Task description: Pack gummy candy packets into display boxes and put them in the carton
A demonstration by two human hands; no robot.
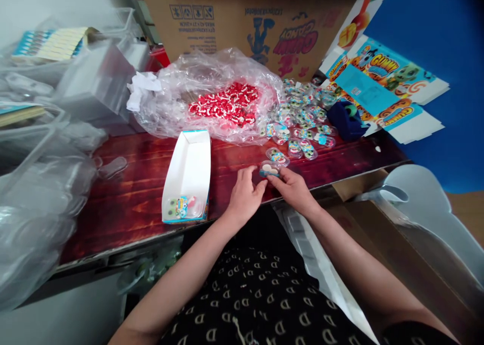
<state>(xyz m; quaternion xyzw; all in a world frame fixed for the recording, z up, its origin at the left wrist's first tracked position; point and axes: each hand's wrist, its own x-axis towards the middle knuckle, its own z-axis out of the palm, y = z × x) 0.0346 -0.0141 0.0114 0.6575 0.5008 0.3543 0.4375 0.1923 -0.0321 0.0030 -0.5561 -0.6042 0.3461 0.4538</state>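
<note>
Near the table's front edge, my right hand [293,187] pinches the edge of a small clear gummy candy pack [269,169] with thumb and fingers. Pale pieces and a blue label show through its plastic. Just left of that pack is my left hand [246,192], its thumb and fingers apart and nothing visible between them. Another candy pack [278,156] lies right behind the held one. To the left stands a long open white box [188,168], with candy packs [183,207] at its near end.
A clear plastic bag [166,103] of red and white gummies [230,103] lies behind, beside a pile of candy packs [302,113]. Flattened display boxes [378,77] and a dark blue object [346,120] are at right. A carton [234,27] stands behind; clear plastic containers [91,77] crowd the left.
</note>
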